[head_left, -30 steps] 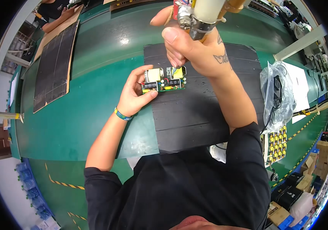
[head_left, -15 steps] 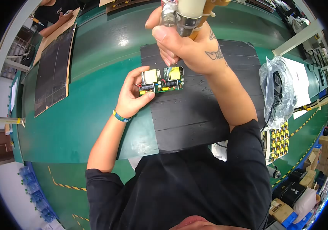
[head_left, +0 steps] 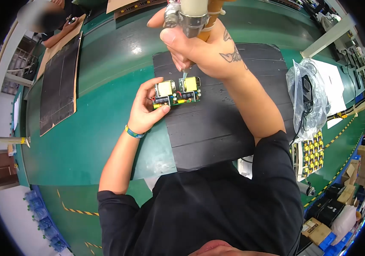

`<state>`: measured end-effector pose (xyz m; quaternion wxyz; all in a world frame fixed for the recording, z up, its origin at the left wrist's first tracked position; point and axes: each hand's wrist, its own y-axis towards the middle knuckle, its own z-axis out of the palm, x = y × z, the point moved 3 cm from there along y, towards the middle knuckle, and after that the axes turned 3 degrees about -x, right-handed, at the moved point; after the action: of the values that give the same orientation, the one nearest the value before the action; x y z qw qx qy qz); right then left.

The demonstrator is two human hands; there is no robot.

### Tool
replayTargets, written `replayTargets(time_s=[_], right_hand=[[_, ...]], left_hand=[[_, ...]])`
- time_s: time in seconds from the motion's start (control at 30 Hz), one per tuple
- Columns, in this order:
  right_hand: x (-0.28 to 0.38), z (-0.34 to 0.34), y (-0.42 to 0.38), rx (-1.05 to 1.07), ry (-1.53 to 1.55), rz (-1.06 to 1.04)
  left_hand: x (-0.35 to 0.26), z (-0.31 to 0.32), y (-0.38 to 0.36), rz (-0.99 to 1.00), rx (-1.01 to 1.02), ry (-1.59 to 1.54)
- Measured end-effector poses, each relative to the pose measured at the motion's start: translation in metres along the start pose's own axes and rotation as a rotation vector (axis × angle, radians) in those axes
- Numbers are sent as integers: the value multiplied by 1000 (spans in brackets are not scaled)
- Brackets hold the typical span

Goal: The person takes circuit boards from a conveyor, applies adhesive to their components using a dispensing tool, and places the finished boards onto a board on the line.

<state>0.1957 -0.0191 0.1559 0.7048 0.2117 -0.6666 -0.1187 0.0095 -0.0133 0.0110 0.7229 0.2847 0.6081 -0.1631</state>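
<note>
Your left hand (head_left: pixel 144 112) has the circuit board (head_left: pixel 174 101) by its left end, the grip drawn in so that the thumb lies along the near edge and the fingers reach round to the far edge. The board's long axis runs from left to right across your front, almost level, its free right end pointing away from that hand and angled slightly farther from you. Its component side faces up, with two yellow-topped blocks (head_left: pixel 190 84) side by side along the far half. The board is over the left part of the black mat (head_left: pixel 216 132) on the green counter (head_left: pixel 92 141); you cannot tell whether it rests there or is held just above.

Your right hand (head_left: pixel 201 53) is wrapped around a tool (head_left: pixel 194 10) with a pale barrel, the grip curled closed on it. The tool's long axis comes down from the top edge of the view, and its narrow tip (head_left: pixel 185 74) points down at the right-hand block; contact there is too small to tell. To your right lies a clear plastic bag (head_left: pixel 295 91), beside a white sheet (head_left: pixel 335 87).
</note>
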Motion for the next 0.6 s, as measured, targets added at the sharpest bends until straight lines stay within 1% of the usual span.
replayTargets(time_s=[0.23, 0.4, 0.47, 0.6], right_hand=[[4, -7, 1, -16, 37, 3], [5, -10, 1, -43, 37, -20], [1, -9, 2, -19, 30, -21], [3, -9, 2, -20, 66, -8]], left_hand=[[4, -6, 4, 39, -17, 18], [4, -10, 4, 11, -92, -112], [4, -11, 3, -8, -123, -164], [7, -12, 3, 7, -127, -184]])
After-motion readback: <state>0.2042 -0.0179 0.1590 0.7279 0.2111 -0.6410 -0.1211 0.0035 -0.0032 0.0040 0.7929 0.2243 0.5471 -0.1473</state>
